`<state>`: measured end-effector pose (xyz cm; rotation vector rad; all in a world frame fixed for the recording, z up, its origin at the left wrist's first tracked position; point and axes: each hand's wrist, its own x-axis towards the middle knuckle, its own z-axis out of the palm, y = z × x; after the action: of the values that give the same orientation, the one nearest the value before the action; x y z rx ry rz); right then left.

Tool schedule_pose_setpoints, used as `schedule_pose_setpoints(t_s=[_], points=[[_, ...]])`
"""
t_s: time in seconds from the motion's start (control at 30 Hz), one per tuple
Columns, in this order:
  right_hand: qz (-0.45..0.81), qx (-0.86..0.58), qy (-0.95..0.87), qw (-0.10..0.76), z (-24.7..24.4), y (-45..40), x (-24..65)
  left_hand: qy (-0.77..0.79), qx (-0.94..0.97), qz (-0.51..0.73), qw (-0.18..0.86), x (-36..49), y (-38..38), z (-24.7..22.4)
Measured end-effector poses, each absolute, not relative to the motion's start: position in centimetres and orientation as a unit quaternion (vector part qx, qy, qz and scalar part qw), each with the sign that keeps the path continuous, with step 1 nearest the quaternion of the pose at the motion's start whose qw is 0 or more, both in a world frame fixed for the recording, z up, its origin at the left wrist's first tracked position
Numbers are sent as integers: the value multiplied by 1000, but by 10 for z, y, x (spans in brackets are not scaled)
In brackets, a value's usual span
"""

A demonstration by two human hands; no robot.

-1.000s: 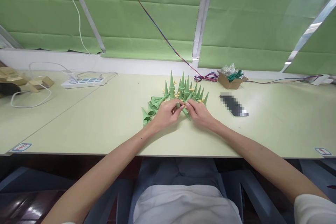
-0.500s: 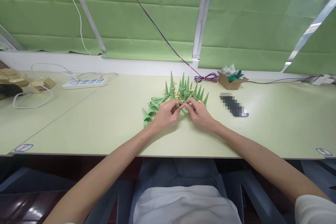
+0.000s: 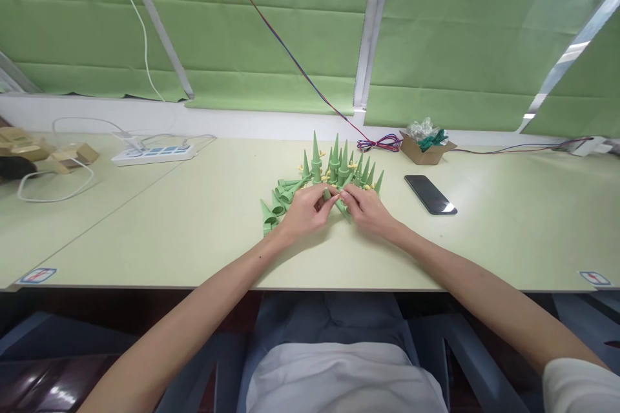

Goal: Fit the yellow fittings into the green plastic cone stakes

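My left hand (image 3: 309, 211) is closed around a small green plastic piece (image 3: 327, 194), its rounded end poking out between thumb and forefinger. Fingertip to fingertip with it, my right hand (image 3: 368, 210) pinches something tiny, perhaps yellowish, mostly covered by the fingers. Just beyond the hands, several green plastic cones (image 3: 316, 161) stand upright with small yellow pieces (image 3: 322, 153) among them. More green cones (image 3: 269, 213) lie tipped on their sides left of my left hand, some showing hollow ends. Under the fingertips lies another green piece (image 3: 343, 209), partly hidden.
A black phone (image 3: 430, 195) lies right of the hands. Behind it stands a small cardboard box (image 3: 422, 153) holding clear and green plastic, beside a coiled red-and-blue cable (image 3: 380, 143). At left are a white power strip (image 3: 155, 155) and gold-coloured blocks (image 3: 72, 156). The table edge (image 3: 339, 288) runs close to my body.
The view has shifted very slightly. Both hands stay together at the same spot with almost no visible movement, and the phone now shows clearly instead of blurred into blocks.
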<state>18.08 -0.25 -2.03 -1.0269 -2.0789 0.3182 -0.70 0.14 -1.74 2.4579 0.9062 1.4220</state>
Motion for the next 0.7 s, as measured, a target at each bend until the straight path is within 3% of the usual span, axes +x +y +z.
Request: schedule_pose_setpoints(t_s=[0.3,0.7], points=[[148,-400,-809,404,-22,-3,180,321,807,480,122,-6,-1,-12],[124,-399,-824,383,-22,-2,181,292,823,480,76,-7,0,-16]])
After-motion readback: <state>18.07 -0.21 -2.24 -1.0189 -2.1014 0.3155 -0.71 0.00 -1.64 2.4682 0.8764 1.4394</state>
